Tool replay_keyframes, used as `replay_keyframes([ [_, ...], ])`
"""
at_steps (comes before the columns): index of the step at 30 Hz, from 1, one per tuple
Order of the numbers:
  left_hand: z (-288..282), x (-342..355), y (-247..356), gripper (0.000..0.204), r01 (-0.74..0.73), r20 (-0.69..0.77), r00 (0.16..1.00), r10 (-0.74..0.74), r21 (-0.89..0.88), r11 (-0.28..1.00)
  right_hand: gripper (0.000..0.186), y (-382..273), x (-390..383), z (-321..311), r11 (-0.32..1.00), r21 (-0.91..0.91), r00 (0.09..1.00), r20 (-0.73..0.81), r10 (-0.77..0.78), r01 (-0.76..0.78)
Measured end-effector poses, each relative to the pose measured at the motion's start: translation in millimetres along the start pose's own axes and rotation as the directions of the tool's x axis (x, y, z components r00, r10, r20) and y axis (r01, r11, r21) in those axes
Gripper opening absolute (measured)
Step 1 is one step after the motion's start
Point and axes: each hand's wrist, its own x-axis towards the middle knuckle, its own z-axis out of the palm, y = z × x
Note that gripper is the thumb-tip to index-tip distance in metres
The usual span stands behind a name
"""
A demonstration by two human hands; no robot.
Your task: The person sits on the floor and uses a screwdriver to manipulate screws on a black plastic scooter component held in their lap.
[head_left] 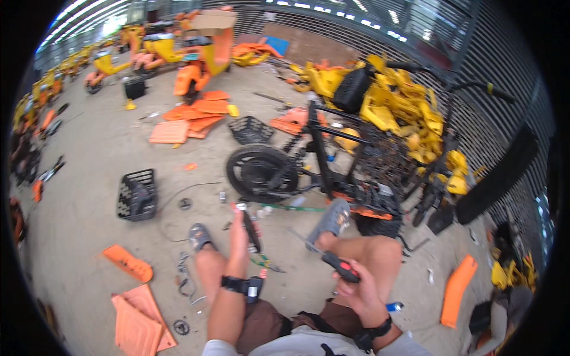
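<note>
My right hand (363,289) is closed round the black and red handle of a screwdriver (341,267). Its thin shaft points up and left, above the floor between my legs. My left hand (238,234) is raised over my left knee and seen edge-on. Against its palm side lies a long black part (251,231) with a silvery end by the fingertips; blur hides its kind and the exact grip. Green-handled pliers (261,261) lie on the floor just past that hand. Ahead of me stands a stripped black scooter frame (320,148) with its wheel (262,173).
A black basket (137,194) holding dark parts stands at left, with another basket (252,129) beyond the wheel. Orange panels (139,320) lie at lower left, and an orange strip (459,291) at right. Yellow body parts (409,113) heap against the wall. Scooters (199,65) stand at the back.
</note>
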Motion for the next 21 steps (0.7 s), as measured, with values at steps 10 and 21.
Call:
replay_keyframes([
  [10, 8.9, -5.3, -2.4, 0.053, -0.031, 0.018, 0.999, 0.030, 0.060, 0.998, 0.041, 10.2, -1.8, 5.1, 0.997, -0.059, 0.995, 0.085, 0.057, -0.052],
  [21, 18.7, 7.1, -13.4, 0.058, 0.013, 0.090, 0.996, -0.021, 0.094, 0.996, 0.046, 4.7, 12.7, 1.6, 0.994, -0.033, 0.975, 0.191, 0.109, -0.105],
])
